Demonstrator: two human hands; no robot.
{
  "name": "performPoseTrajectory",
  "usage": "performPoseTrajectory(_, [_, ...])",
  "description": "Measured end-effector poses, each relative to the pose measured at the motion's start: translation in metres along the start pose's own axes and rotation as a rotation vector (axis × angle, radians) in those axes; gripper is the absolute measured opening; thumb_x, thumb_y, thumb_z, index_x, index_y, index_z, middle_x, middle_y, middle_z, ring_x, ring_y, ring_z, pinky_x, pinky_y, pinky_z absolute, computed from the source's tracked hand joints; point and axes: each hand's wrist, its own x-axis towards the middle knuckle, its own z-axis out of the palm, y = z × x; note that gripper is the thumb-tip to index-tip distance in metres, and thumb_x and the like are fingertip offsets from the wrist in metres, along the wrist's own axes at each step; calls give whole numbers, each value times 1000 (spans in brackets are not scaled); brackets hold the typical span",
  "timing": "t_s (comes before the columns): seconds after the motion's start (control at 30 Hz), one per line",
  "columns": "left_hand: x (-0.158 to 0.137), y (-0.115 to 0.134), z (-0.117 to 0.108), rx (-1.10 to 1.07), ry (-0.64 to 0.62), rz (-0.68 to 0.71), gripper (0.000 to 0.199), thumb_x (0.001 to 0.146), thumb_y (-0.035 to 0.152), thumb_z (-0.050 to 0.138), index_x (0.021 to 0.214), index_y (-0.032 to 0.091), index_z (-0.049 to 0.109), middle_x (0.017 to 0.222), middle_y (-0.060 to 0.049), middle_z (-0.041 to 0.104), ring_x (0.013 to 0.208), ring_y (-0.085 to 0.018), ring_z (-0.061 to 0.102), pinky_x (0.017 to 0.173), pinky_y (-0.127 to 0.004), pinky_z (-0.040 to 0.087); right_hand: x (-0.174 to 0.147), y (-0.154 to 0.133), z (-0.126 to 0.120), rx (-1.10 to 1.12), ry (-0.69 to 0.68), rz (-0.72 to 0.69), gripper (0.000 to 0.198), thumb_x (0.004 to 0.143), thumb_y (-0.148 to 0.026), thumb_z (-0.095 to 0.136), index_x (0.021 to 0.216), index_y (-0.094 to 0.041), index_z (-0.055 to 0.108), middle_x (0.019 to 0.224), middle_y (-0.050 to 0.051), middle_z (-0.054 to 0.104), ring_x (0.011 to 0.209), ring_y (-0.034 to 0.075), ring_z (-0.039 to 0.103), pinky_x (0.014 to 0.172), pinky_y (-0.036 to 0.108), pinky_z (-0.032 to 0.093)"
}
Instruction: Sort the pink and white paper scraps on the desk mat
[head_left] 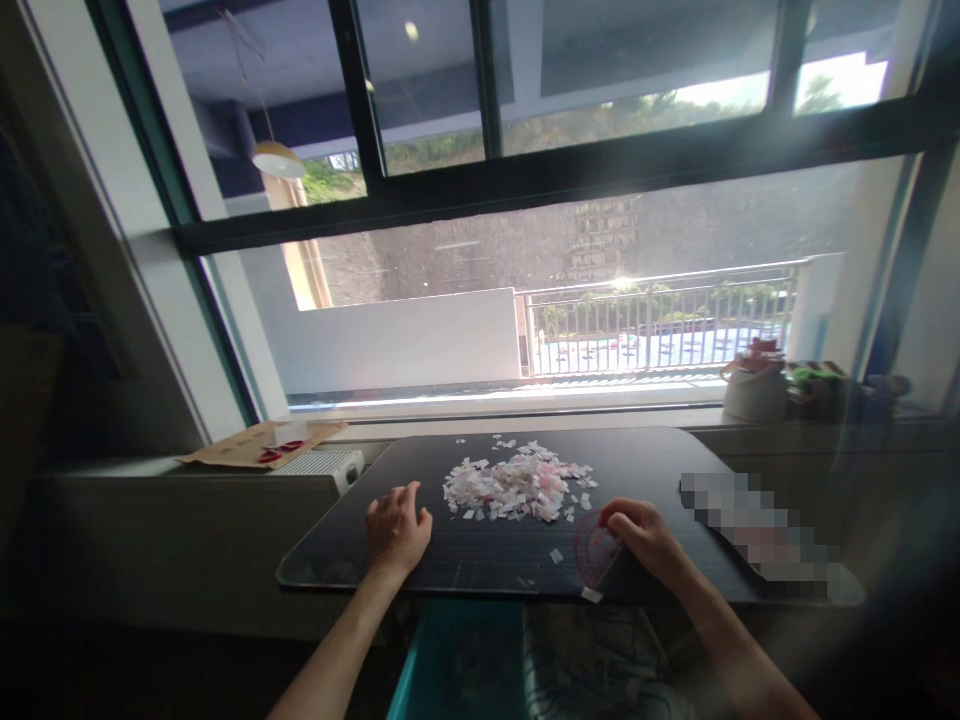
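Note:
A loose heap of small white and pinkish paper scraps lies in the middle of the dark table. My right hand pinches a clear protractor with red markings near the table's front edge, just right of the heap. One scrap sits at the edge beneath the protractor, and another lies to its left. To the left of the heap my left hand rests on the tabletop, its fingers loosely apart and nothing in them.
Below the front edge stands a teal bin. A pixelated object lies at the table's right. On the left ledge are brown paper, red-handled scissors and a white ridged box. A white pot stands on the windowsill.

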Motion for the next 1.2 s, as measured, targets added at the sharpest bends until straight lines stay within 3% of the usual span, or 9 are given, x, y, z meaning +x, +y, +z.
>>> performPoseTrajectory(0.37, [0,0,1,-3,7,1,36,77,20,45,110,14,55,102,-11,63,95,-25,58,90,-43,35,0,2,-1,9,-50,-2,21,65,-25,45,60,-15,63,47,-3,48,48,11,43,48,22,34])
performPoseTrajectory(0.53, [0,-1,2,-9,8,4,36,77,20,45,111,14,55,103,-11,63,95,-26,58,90,-43,36,4,9,-2,-112,117,26,24,69,-29,46,71,-16,66,52,-2,55,54,15,52,54,24,40])
performPoseTrajectory(0.7, [0,0,1,-12,6,4,35,77,20,45,110,14,55,102,-11,63,95,-25,58,89,-42,36,9,17,-4,-246,301,48,33,74,-37,47,88,-18,70,70,3,69,71,20,63,69,28,45])
performPoseTrajectory(0.83, [1,1,1,-4,5,-1,35,77,20,45,110,14,55,101,-11,62,95,-26,58,89,-42,36,11,21,-4,-285,307,33,36,75,-38,47,93,-18,71,76,4,72,75,21,65,71,28,46])
performPoseTrajectory(1.2, [1,1,-1,-1,-25,-4,35,78,20,44,111,14,54,103,-11,62,95,-25,57,89,-41,35,8,15,-4,-255,284,47,30,72,-34,48,84,-18,71,65,2,69,66,20,63,65,27,45])
